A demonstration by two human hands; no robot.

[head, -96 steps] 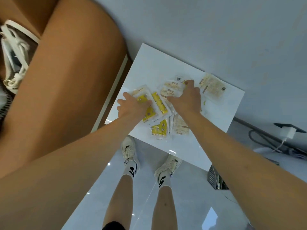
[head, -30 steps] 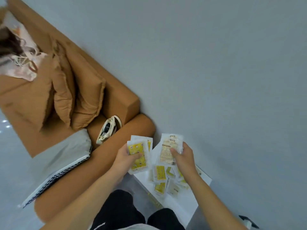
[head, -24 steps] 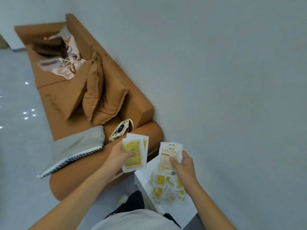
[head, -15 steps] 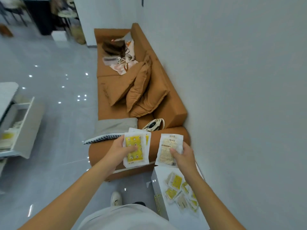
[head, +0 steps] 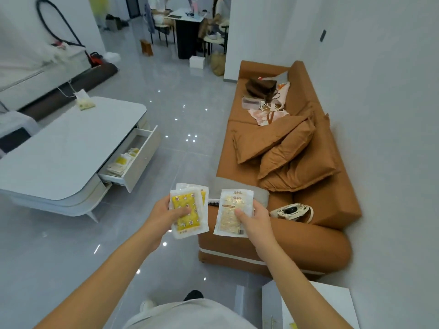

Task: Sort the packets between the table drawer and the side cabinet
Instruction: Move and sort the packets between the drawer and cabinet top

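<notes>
Over the floor, yellow packets (head: 187, 211) are pinched in the left hand (head: 166, 216), a beige packet (head: 231, 213) in the right hand (head: 255, 218); the loosely stacked yellow ones could probably get dropped before the drawer (head: 140, 154) is reached.

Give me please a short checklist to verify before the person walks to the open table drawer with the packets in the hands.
1. Left hand grips the yellow packets: ok, thumb across the front one, a second behind it.
2. Right hand grips the beige packet: ok, thumb pinches its face.
3. Table drawer pulled out: ok, it stands open.
4. Room left in the drawer: ok, packets lie only at one end.
5. Floor between person and drawer free of obstacles: ok, only bare tiles show.
6. Which packet type belongs in the drawer: cannot tell; both yellow and pale ones already lie there.
</notes>
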